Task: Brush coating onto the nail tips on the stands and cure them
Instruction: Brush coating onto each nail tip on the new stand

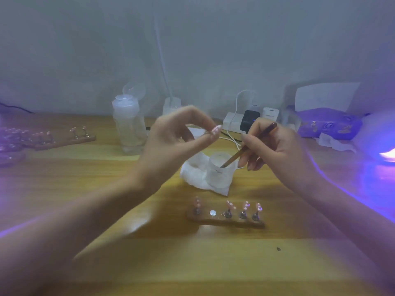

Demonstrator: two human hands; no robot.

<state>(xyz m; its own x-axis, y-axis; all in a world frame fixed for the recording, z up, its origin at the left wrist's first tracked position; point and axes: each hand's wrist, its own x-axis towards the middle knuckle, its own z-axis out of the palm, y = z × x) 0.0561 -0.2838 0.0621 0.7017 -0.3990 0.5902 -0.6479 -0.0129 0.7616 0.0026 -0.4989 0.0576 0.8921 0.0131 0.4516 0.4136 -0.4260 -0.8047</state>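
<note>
**Brush in the jar, one nail tip held up in the left hand**

A pink nail tip [215, 130] on its small peg is held above the desk [149, 263], pinched between the thumb and fingertips of the left hand [177, 138]; the rest of that hand arches over it with the fingers curled. The right hand [277, 150] grips a brown brush [254, 142] like a pen, fingers closed round the handle; the brush slants down and to the left, and its lower end is inside a small frosted jar [220, 169]; whether the bristles touch what is in the jar cannot be told. The jar stands on a crumpled white tissue [195, 175], below and between the two hands.

Nearer the person, a wooden stand [226, 221] lies flat on the desk; four more nail tips [245, 205] stand on pegs along it, one at its left end and three towards its right; between them a bare round metal disc [212, 213] shows on the wood.

Further out, a second wooden stand [66, 139] with pegs lies at the far left, too blurred to count its tips; a clear bottle [128, 127] with its flip lid open stands behind the left hand; by the wall, behind the right hand, are a white power strip [232, 123], a black adapter [249, 120] and a looping white cable [236, 107]; a purple pack [329, 124] lies to the right of them; at the right edge a lamp [388, 154] glows violet and tints the desk around it.
</note>
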